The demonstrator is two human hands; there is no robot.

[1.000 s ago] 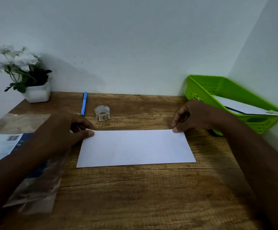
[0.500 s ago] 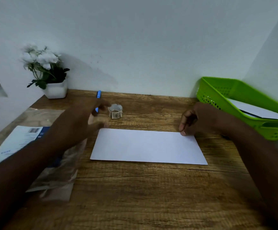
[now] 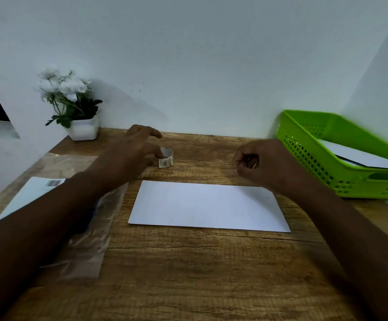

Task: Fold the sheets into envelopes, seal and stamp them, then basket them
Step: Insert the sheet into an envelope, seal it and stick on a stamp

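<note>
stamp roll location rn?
Head view: the stamp roll sits on the desk left of centre, just beyond the envelope's far-left corner, at the left hand's fingertips.

Bare desk (image 3: 188,274) before sheet (image 3: 208,206); basket (image 3: 322,167) blocks right
</note>
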